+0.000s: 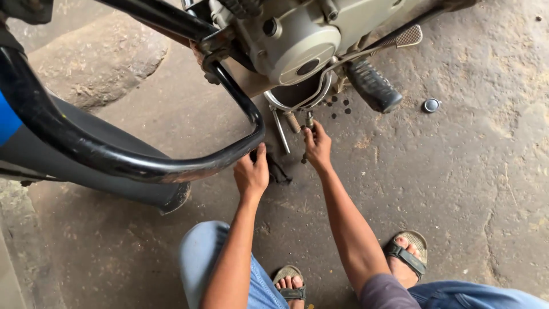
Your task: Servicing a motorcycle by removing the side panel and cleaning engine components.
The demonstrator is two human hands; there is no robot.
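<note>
Item: squatting person at a motorcycle, all places given relative to the silver engine case (297, 43). Nearest, well below the case: two sandalled feet (407, 252) on the concrete floor (469, 171), blue-jeaned knees either side. Next, below and left of the case: left hand (251, 171), fingers curled together against the black crash guard bar (171, 166), which loops out from the case's left side; whether the hand grips the bar or a dark part behind it cannot be told. Directly below the case: right hand (317, 147), fingertips pinched together on a small bolt-like part (309, 120) hanging under the case's underside. Just left of that part: a thin metal rod (280, 131). Right of the case: black ribbed footrest (373, 86) and silver brake pedal (409, 36). Farther right, well apart on the floor: small round metal cap (431, 105). Far left: grey fender (97, 177)
</note>
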